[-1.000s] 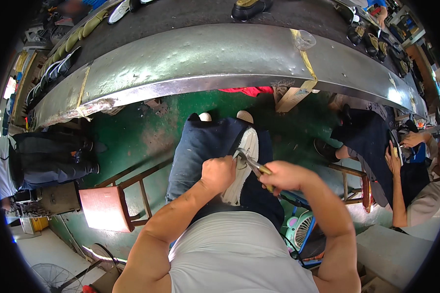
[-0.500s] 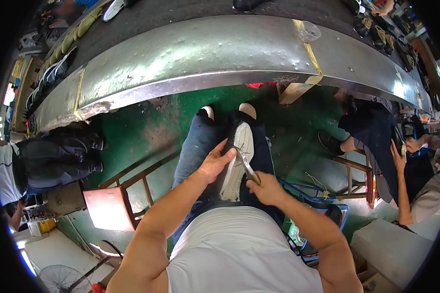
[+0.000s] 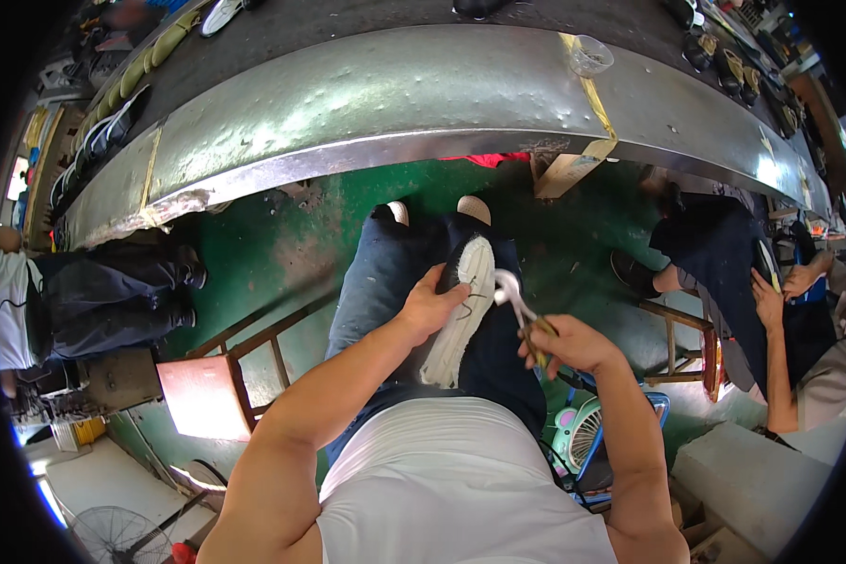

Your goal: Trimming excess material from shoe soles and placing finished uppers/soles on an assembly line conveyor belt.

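Observation:
A shoe [image 3: 461,324] lies bottom up along my lap, its pale, rough underside facing me and its toe end pointing away. My left hand [image 3: 430,306] is closed round its left side, the thumb pressing on the underside near some dark marks. To the right of the shoe, my right hand [image 3: 578,346] grips the handles of metal lasting pincers [image 3: 514,293]. The curved head of the pincers is slightly smeared by motion and stands apart from the shoe's edge, over my right thigh.
A metal-edged bench [image 3: 367,103] runs across in front, with a clear plastic cup [image 3: 590,56] and several shoes on it. At left stands a wooden stool [image 3: 205,395]; at right, a small green fan [image 3: 578,432]. A co-worker [image 3: 780,310] sits at right, another person [image 3: 113,301] at left.
My right hand has swung the pincers off the shoe's underside, out to the right. The shoe has shifted only slightly, and my left hand keeps holding it, moved a little to the right.

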A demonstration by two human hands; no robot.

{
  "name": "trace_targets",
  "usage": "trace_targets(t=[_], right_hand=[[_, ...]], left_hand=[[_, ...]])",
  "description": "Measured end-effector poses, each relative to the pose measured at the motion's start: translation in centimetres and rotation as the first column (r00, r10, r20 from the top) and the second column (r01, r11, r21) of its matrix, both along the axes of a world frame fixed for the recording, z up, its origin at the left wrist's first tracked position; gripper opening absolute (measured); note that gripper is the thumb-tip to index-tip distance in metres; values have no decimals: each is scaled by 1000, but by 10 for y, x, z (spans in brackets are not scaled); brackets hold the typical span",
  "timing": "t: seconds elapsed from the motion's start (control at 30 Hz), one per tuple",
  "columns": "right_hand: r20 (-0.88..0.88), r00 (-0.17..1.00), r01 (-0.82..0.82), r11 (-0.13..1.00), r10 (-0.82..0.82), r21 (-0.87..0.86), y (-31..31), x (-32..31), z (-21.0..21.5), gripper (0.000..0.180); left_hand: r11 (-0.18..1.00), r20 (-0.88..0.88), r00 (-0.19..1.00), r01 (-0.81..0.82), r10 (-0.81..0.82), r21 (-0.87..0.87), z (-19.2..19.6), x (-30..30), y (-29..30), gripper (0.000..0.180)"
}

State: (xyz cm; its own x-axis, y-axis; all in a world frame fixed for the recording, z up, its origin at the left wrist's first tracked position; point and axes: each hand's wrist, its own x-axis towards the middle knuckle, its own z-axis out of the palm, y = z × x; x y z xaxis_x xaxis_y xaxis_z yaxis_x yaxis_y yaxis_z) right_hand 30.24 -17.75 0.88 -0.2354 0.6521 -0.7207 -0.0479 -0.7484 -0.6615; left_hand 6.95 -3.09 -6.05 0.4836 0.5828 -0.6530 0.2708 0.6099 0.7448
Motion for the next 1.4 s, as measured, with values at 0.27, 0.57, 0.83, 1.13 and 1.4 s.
trace_targets(t=[0.27, 0.57, 0.83, 1.13, 1.4], right_hand=[[521, 844, -246, 956, 130, 160, 40, -32, 6, 34], [597, 721, -588, 767, 352, 257, -22, -52, 7, 42], [729, 681, -538, 720, 67, 437, -35, -68, -25, 34], [784, 543, -562, 824, 301, 73, -56, -59, -5, 23], [483, 836, -356, 927, 262, 114, -41, -44, 27, 29]], left_hand=[[951, -255, 946, 251, -202, 178, 4, 3, 4, 75], [977, -80, 975, 200, -206, -69, 19, -2, 15, 82], [974, -9, 974, 226, -226, -24, -11, -13, 13, 91], [871, -91, 907, 421, -412, 253, -2, -41, -27, 98], [830, -290, 943, 288, -160, 478, -13, -43, -67, 93]])
